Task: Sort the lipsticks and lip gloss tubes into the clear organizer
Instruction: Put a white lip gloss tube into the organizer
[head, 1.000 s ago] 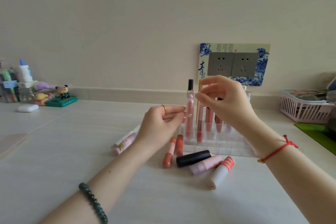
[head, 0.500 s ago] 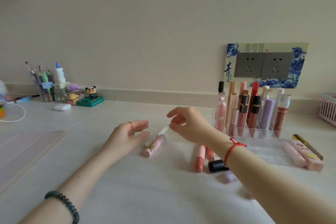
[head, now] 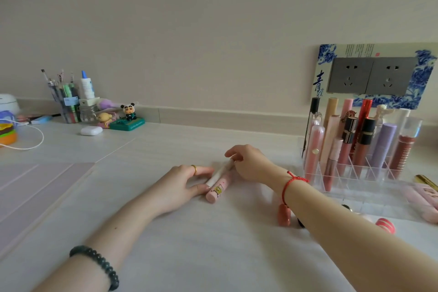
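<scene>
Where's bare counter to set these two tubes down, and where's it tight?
Bare: the counter between the earbud case and the left hand, and the near stretch between both forearms. Crowded: beside the right forearm, where loose tubes lie before the organizer.

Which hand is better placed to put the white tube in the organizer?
Right hand: it pinches the far end of the white tube, and the organizer stands to its right; the left hand lies flat.
</scene>
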Demonstrator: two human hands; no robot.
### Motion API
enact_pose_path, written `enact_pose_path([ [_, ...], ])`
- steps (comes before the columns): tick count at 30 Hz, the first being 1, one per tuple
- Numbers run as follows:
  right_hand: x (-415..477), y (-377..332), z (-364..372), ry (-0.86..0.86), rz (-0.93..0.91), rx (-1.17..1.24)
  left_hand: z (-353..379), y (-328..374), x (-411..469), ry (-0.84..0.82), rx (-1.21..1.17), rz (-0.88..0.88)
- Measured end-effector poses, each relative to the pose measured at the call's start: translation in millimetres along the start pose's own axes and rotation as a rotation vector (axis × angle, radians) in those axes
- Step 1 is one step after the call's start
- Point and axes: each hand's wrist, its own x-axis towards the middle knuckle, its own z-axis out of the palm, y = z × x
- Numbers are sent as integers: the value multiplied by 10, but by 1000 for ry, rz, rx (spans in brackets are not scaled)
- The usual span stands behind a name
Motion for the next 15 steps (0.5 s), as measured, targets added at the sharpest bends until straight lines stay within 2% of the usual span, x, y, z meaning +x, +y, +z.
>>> enact_pose_path([
  [3, 2, 0, 21, 21, 11, 40, 22, 19, -6, 0, -17, 32],
  [6, -40, -56, -42, 116, -20, 155, 20, 63, -20, 32, -76, 66],
  [11, -272, -276, -378, 314, -168, 474, 47, 185, -46, 219, -244, 80],
  [15, -550, -405, -719, 311, -252, 620, 93, 463, -32, 338, -391, 140],
])
